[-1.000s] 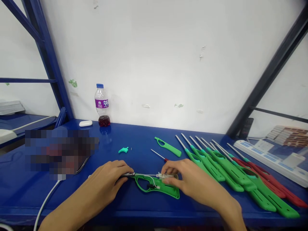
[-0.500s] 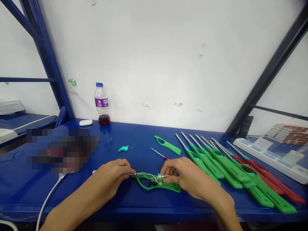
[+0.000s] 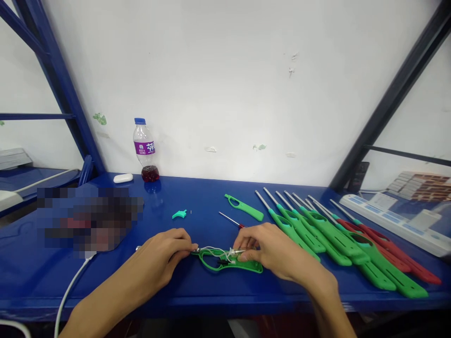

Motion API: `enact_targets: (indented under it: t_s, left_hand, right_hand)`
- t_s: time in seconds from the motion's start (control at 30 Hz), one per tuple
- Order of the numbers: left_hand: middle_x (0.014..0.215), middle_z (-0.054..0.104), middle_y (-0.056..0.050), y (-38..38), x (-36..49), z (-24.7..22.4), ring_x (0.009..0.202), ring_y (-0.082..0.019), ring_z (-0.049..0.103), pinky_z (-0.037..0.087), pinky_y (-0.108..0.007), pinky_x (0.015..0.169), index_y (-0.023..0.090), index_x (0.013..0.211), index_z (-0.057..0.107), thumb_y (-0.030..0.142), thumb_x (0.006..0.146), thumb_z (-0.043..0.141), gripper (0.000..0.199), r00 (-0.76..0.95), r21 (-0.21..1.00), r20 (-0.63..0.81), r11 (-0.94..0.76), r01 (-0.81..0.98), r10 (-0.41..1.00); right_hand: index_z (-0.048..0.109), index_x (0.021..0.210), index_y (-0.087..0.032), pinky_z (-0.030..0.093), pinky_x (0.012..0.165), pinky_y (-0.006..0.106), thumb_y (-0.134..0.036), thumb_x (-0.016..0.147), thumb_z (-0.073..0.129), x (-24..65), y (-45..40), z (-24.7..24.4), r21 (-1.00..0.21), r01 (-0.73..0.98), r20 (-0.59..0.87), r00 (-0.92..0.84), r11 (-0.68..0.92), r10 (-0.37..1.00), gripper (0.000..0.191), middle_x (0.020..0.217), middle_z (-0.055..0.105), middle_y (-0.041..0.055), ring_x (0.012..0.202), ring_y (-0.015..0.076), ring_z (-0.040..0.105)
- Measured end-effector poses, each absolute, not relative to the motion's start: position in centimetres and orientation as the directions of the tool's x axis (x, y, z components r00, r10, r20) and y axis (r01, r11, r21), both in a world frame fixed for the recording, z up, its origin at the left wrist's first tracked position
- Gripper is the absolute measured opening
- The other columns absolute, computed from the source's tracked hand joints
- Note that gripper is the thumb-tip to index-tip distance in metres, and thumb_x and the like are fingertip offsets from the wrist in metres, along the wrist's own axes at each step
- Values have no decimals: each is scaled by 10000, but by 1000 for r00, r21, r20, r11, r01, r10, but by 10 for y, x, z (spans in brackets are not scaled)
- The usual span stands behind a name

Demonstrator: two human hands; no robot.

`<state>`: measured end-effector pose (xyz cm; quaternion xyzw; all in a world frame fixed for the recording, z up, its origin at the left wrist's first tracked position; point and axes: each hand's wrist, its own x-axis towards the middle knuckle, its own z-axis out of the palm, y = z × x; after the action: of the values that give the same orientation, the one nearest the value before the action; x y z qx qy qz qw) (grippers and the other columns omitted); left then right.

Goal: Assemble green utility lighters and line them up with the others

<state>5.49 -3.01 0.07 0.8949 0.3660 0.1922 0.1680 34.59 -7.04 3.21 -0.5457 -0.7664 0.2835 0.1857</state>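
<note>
An opened green lighter shell lies between my hands, its inside facing up. My left hand is closed on the lighter's metal tube at the shell's narrow end; most of the tube is hidden under the hand. Between thumb and fingers, my right hand pinches a clear fuel tank over the wide part of the shell. White wires run from the tube to the tank. A small black part sits in the shell. Behind my right hand lies a screwdriver, its handle partly covered.
Farther back lie the other green shell half, a turquoise trigger and a tiny pin or screw. Several green and red lighters are fanned out at right, before a power strip. A bottle and white case stand at back left.
The whole view has shifted slightly. Both hands keep their holds, and the clear tank lies a little closer along the shell's upper edge.
</note>
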Motion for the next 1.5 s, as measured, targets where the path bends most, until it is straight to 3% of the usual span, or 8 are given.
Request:
enact_targets:
  t_s: [0.2, 0.5, 0.7, 0.83, 1.0, 1.23, 1.37, 1.5]
  left_hand:
    - [1067, 714, -64, -31, 57, 0, 954, -218, 674, 522, -323, 845, 239, 1058, 786, 156, 1038, 401, 395, 665, 383, 228, -694, 610, 711]
    - [1010, 698, -51, -32, 57, 1, 881, -201, 664, 505, -308, 804, 235, 982, 790, 141, 1035, 428, 378, 653, 391, 199, -670, 631, 731]
    - [1018, 678, -73, -41, 61, -2, 905, -241, 631, 500, -367, 822, 246, 1001, 791, 168, 1034, 397, 404, 635, 315, 266, -688, 653, 725]
    - [1007, 656, -69, -45, 68, -2, 904, -227, 642, 501, -348, 824, 228, 927, 755, 282, 1050, 461, 324, 586, 391, 293, -654, 648, 756]
    - [900, 670, -48, -41, 75, -2, 767, -194, 635, 462, -314, 704, 214, 804, 714, 273, 1016, 489, 314, 558, 491, 255, -603, 629, 790]
    - [886, 675, -26, -36, 73, -4, 705, -188, 593, 456, -299, 672, 244, 958, 764, 252, 959, 540, 224, 545, 518, 240, -581, 628, 804]
    - [886, 638, -23, -34, 73, -7, 715, -192, 609, 474, -298, 675, 269, 1169, 751, 241, 982, 510, 307, 569, 506, 231, -597, 623, 789]
    - [982, 640, -44, -34, 74, -7, 825, -197, 654, 476, -304, 726, 284, 1148, 776, 190, 1021, 421, 389, 628, 514, 219, -636, 576, 746]
  right_hand:
    - [803, 917, -238, 517, 700, 246, -133, 861, 780, 346, -70, 33, -635, 730, -20, -342, 252, 940, 121, 839, 807, -11, 786, 180, 738]
    - [810, 918, -242, 522, 699, 243, -138, 847, 794, 346, -69, 31, -632, 735, -28, -340, 247, 940, 127, 834, 811, -12, 790, 182, 748]
    - [810, 923, -245, 528, 711, 249, -159, 859, 784, 347, -69, 31, -640, 728, -30, -343, 246, 939, 110, 842, 812, -11, 789, 183, 745]
    - [806, 923, -249, 521, 699, 246, -163, 862, 785, 346, -70, 33, -624, 740, -31, -344, 251, 938, 108, 831, 807, -15, 788, 183, 743]
    - [801, 955, -255, 510, 732, 250, -200, 930, 735, 347, -75, 41, -576, 753, 10, -382, 318, 924, 89, 884, 810, -16, 809, 180, 735]
    - [792, 1125, -265, 489, 773, 274, -248, 1040, 595, 352, -81, 45, -503, 795, 43, -369, 339, 928, 215, 990, 810, 4, 879, 199, 714]
    - [795, 1124, -276, 490, 797, 281, -250, 1040, 598, 353, -84, 44, -502, 798, 30, -370, 334, 929, 215, 1031, 808, 6, 950, 221, 707]
    - [820, 1108, -285, 496, 848, 295, -254, 1032, 617, 353, -86, 45, -498, 801, 32, -367, 333, 930, 220, 1063, 818, 6, 982, 232, 718]
